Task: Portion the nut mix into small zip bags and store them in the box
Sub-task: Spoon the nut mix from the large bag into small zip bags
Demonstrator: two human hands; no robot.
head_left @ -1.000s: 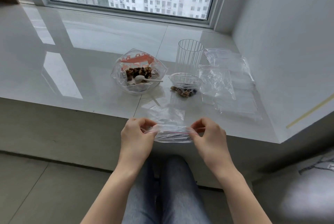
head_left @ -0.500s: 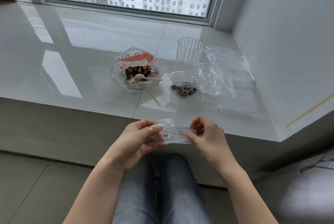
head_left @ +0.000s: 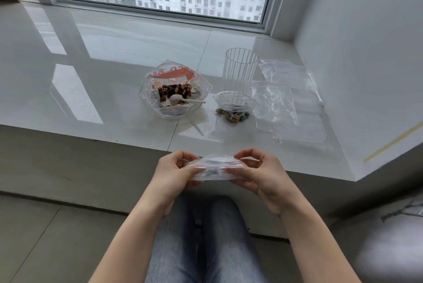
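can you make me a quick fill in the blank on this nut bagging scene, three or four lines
1. The small zip bag is held between ____ hands, the left hand and the right hand.
2. The white spoon lies in the large bag of ____ mix.
3. The ribbed clear cup stands ____ on the sill.
4. The stack of empty zip bags lies to the ____ of the cup.

Missing words: both; nut; upright; right

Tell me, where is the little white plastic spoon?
In the head view, the little white plastic spoon lies inside the big clear nut mix bag on the glossy white sill, left of the ribbed clear plastic cup.
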